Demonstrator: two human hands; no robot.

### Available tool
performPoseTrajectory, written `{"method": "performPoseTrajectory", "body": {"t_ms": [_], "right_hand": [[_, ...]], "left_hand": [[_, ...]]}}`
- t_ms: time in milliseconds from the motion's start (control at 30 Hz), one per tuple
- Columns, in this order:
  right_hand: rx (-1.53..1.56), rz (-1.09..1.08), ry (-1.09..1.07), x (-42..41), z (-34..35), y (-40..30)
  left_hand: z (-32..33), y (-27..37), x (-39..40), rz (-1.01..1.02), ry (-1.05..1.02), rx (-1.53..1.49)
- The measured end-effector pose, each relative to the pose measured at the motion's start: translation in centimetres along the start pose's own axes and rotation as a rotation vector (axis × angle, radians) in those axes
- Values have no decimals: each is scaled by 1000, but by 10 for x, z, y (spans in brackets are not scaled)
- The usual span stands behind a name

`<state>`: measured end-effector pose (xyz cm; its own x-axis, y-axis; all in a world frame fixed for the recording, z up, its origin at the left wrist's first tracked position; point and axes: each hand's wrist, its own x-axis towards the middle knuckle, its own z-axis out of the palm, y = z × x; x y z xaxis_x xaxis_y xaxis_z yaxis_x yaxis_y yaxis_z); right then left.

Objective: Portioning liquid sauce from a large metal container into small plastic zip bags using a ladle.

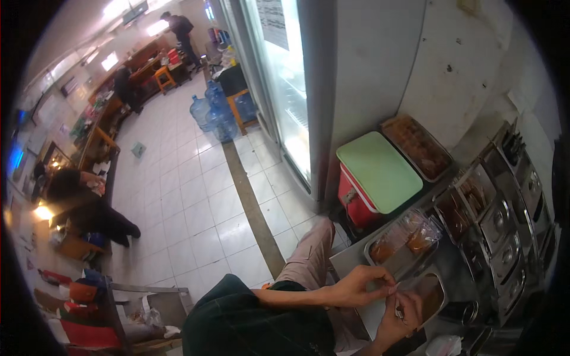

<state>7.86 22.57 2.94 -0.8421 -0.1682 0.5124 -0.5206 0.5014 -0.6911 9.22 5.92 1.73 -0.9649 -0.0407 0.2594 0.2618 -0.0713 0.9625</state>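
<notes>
Fingertips of my left hand (367,285) and my right hand (402,313) meet over the counter. They pinch a small pale piece (396,287), which looks like thin plastic; its exact kind is unclear. Directly behind and below my hands lies a metal tray (441,285) with brownish contents, partly hidden by them. Above it in the view, another metal tray (368,253) holds clear plastic bags of orange-brown food (417,236).
Lidded steel food pans (496,218) line the counter's right side. A red cooler box (354,200) with a green lid (380,171) stands beside a lit glass-door refrigerator (285,89). Blue water jugs (218,111) stand on the tiled floor. Several people (80,191) are farther off at left. A metal-framed cart (147,289) stands lower left.
</notes>
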Motion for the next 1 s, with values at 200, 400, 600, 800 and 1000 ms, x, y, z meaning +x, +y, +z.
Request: {"method": "performPoseTrajectory", "body": {"t_ms": [200,400,600,800,1000], "right_hand": [[45,2,-13,7,19,-3],[211,66,-170,10,16,7],[203,108,-113,1,25,15],[-111,-171,-9,7,38,5],[266,71,-56,-4,38,23]], "left_hand": [[-15,-2,6,89,-24,22],[-20,-23,9,30,-89,-59],[-13,-26,7,173,3,260],[-8,-31,7,263,41,421],[-10,-29,8,151,5,206]]}}
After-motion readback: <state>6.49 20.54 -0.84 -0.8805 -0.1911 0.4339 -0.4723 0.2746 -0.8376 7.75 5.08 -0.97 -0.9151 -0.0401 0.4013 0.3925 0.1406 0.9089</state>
